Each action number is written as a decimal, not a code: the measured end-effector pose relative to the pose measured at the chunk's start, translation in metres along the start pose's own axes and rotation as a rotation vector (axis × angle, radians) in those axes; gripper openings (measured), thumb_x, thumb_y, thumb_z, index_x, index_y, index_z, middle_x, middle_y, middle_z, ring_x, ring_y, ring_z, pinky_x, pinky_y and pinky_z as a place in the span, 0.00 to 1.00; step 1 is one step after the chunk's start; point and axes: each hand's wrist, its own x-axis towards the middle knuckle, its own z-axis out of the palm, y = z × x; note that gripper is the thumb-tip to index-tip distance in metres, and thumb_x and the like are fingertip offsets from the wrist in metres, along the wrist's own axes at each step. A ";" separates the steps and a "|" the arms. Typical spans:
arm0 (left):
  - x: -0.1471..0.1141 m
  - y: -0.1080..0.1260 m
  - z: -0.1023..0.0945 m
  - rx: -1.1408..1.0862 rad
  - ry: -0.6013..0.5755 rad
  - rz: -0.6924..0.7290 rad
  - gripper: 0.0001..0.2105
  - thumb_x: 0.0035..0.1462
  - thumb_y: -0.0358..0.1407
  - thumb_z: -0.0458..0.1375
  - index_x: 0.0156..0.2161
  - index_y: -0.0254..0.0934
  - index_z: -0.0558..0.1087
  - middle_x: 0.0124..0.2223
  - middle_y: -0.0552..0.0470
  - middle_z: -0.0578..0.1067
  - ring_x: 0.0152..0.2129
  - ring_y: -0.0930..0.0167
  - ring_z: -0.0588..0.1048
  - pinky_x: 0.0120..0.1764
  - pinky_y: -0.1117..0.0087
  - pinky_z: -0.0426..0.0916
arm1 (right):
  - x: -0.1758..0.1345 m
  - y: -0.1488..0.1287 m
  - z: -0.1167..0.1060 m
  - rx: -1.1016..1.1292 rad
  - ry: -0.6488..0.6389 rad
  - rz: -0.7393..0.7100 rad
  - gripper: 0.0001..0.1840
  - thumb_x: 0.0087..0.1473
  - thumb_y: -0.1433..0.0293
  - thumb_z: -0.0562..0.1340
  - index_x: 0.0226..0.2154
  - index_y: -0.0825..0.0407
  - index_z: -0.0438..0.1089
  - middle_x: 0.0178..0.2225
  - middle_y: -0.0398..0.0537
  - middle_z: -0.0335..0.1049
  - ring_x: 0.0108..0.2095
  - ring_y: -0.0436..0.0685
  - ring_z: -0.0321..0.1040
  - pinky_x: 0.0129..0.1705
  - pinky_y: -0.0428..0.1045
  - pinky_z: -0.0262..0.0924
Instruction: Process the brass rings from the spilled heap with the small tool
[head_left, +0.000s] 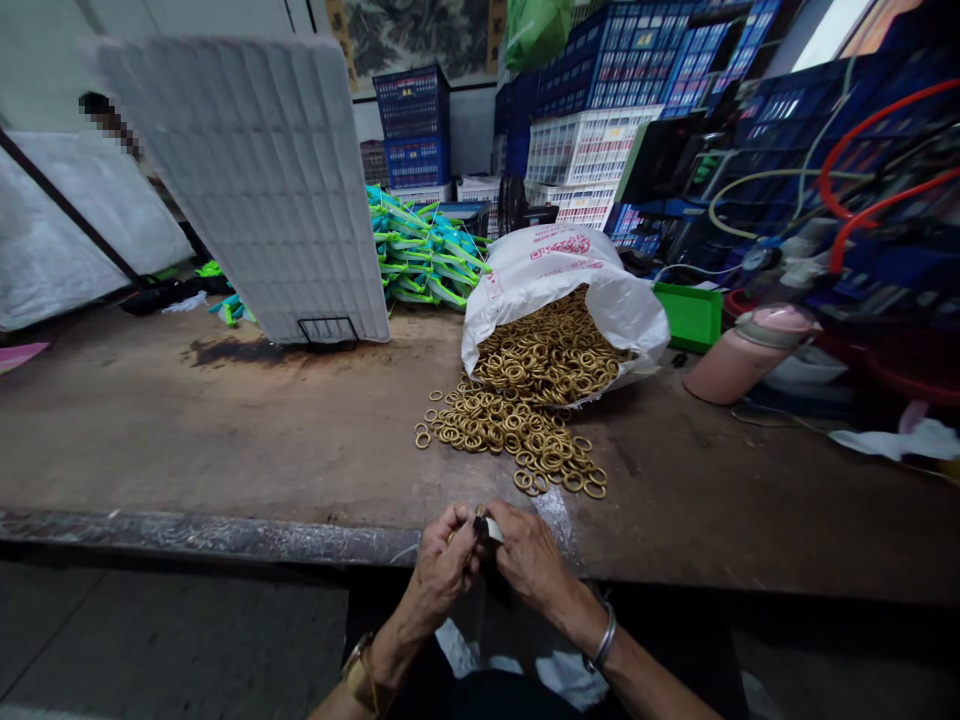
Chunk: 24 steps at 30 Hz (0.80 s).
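My left hand is closed in a pinch at the table's front edge, with bits of gold-coloured ring showing at its fingertips. Against it, my right hand is closed on a small white piece. A small black part sits between the two hands; its kind is unclear. Just beyond them lies a loose heap of gold-coloured rings. More rings fill the open mouth of a white woven sack lying on its side.
A white ribbed panel stands upright on the wooden table. Behind it are bundled green and blue pieces. A pink bottle and green tray stand right of the sack. Stacked crates fill the back.
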 end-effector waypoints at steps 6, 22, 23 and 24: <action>-0.014 0.005 0.006 0.003 -0.093 -0.052 0.14 0.49 0.46 0.54 0.29 0.36 0.61 0.20 0.60 0.62 0.12 0.82 0.58 0.14 0.82 0.50 | 0.006 0.010 -0.005 -0.206 0.007 0.218 0.12 0.42 0.81 0.50 0.29 0.53 0.64 0.27 0.46 0.68 0.26 0.50 0.62 0.25 0.44 0.43; -0.005 -0.001 -0.001 -0.437 -0.100 -0.109 0.05 0.51 0.35 0.54 0.32 0.36 0.63 0.27 0.55 0.66 0.15 0.80 0.62 0.15 0.80 0.49 | 0.013 0.035 -0.014 -0.424 0.137 0.301 0.15 0.50 0.79 0.50 0.38 0.48 0.62 0.35 0.46 0.68 0.33 0.51 0.65 0.29 0.44 0.47; -0.004 -0.001 -0.002 -0.462 -0.106 -0.118 0.06 0.51 0.35 0.54 0.34 0.37 0.64 0.26 0.55 0.66 0.15 0.80 0.62 0.15 0.80 0.49 | 0.014 0.035 -0.014 -0.426 0.146 0.300 0.15 0.50 0.80 0.50 0.38 0.48 0.62 0.35 0.46 0.68 0.32 0.51 0.65 0.28 0.44 0.46; -0.004 -0.002 -0.003 -0.488 -0.112 -0.129 0.07 0.50 0.34 0.55 0.36 0.37 0.64 0.26 0.55 0.66 0.16 0.80 0.62 0.15 0.80 0.50 | 0.014 0.035 -0.015 -0.421 0.155 0.297 0.15 0.50 0.80 0.49 0.38 0.48 0.63 0.34 0.46 0.69 0.32 0.51 0.65 0.28 0.44 0.46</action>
